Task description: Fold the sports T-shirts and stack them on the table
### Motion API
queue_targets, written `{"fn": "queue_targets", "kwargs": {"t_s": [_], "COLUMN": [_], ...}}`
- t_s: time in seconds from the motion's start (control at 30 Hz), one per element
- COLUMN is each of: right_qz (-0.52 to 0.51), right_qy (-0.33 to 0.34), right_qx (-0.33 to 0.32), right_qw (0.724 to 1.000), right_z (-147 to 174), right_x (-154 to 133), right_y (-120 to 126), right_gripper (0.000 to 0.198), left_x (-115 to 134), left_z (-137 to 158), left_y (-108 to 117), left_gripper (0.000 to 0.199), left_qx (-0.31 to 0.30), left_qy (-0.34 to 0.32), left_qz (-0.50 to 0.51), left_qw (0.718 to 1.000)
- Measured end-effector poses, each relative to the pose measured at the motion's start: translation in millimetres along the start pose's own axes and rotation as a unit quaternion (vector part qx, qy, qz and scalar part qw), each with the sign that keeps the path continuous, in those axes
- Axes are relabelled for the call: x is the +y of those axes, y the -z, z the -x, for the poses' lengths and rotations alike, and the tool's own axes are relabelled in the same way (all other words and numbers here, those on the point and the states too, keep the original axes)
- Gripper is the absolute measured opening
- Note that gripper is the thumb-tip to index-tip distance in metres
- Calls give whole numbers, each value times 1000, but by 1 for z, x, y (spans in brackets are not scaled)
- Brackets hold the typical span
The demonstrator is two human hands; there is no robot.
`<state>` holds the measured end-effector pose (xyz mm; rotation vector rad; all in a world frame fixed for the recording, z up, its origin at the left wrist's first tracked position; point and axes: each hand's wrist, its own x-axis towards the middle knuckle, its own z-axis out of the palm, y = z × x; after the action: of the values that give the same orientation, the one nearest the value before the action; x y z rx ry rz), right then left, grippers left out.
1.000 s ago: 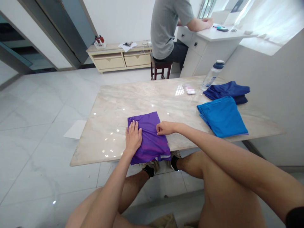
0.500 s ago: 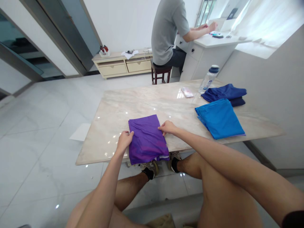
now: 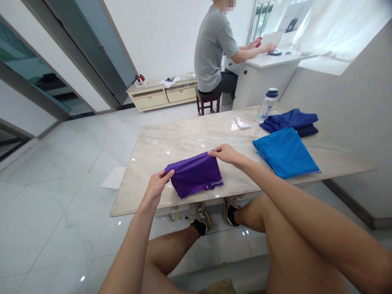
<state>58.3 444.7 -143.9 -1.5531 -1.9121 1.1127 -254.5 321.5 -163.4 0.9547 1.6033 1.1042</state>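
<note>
A folded purple cloth (image 3: pixel 196 174) is near the front edge of the pale marble table (image 3: pixel 147 153). My left hand (image 3: pixel 157 184) pinches its upper left corner between thumb and fingers. At the upper right corner, my right hand (image 3: pixel 226 153) grips it the same way. The cloth's top edge stretches between both hands, and its lower edge hangs or rests near the table's front; whether it touches the tabletop I cannot tell. A lighter strip shows along the lower right hem.
To the right lie a folded bright blue cloth (image 3: pixel 284 153) and a dark blue cloth (image 3: pixel 289 120). A water bottle (image 3: pixel 267 106) stands behind them, beside a small blurred packet (image 3: pixel 241 123). A person in grey (image 3: pixel 212 53) sits on a stool (image 3: pixel 208 100) at a white desk (image 3: pixel 269 61).
My hands have moved to the cloth's upper corners, my right hand shifting farther up. The cloth now looks shorter from top to bottom, its lower edge back from the table's front edge.
</note>
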Motion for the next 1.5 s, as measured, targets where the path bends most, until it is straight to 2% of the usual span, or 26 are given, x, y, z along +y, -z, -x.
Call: {"fn": "queue_targets", "kwargs": {"t_s": [0.07, 0.13, 0.23, 0.3, 0.37, 0.47, 0.6, 0.7, 0.77, 0.8, 0.83, 0.9, 0.97, 1.07, 1.17, 1.27, 1.33, 1.43, 1.5], "right_qz": [-38, -50, -74, -105, -128, -141, -120, -21, 110, 181, 244, 325, 342, 315, 297, 294, 287, 293, 297], "right_qy": [67, 148, 250, 274, 267, 236, 190, 135, 85, 62, 45, 39, 63, 109, 129, 135, 145, 156, 162], "right_qx": [61, 123, 195, 212, 212, 211, 195, 124, 44, 6, -28, -85, -142, -220, -284, -310, -313, -302, -283], "right_qw": [995, 980, 946, 932, 932, 938, 955, 983, 989, 981, 968, 941, 927, 917, 902, 894, 894, 894, 898], "right_z": [0, 0, 3, 6, 10, 13, 4, -10, -19, -23, -26, -29, -29, -20, -4, 16, 29, 43, 50], "right_x": [-9, -22, -47, -61, -70, -72, -57, -36, -21, -14, -8, 2, 7, 14, 26, 40, 49, 58, 62], "right_y": [10, 13, 11, 7, 5, 0, -9, -15, -17, -17, -17, -16, -14, -13, -11, -13, -16, -26, -31], "right_gripper": [48, 46, 47, 50, 53, 57, 57, 46, 31, 22, 14, 9, 9, 9, 11, 17, 20, 21, 26], "left_x": [7, 12, 20, 26, 31, 34, 21, 4, -9, -15, -21, -31, -37, -44, -49, -52, -49, -40, -36], "left_z": [4, 4, 3, 5, 10, 18, 15, 2, -7, -10, -11, -11, -8, -1, 4, 8, 12, 25, 36], "left_y": [6, 11, 16, 18, 17, 15, 14, 16, 21, 24, 27, 32, 32, 20, -1, -18, -23, -23, -20], "left_gripper": [69, 62, 49, 44, 44, 50, 57, 59, 51, 44, 35, 17, 15, 27, 38, 43, 38, 22, 22], "left_qx": [32, 96, 188, 206, 195, 173, 156, 85, 24, 17, 27, 67, 46, -72, -150, -187, -202, -219, -237], "left_qy": [-64, -130, -239, -292, -303, -264, -172, -47, 57, 87, 90, 20, -88, -201, -251, -243, -237, -231, -216], "left_qz": [-14, -58, -134, -138, -93, -9, 61, 44, -31, -97, -179, -347, -444, -463, -481, -516, -544, -588, -608], "left_qw": [997, 985, 943, 924, 928, 949, 971, 994, 998, 991, 979, 935, 891, 860, 827, 800, 779, 743, 726]}}
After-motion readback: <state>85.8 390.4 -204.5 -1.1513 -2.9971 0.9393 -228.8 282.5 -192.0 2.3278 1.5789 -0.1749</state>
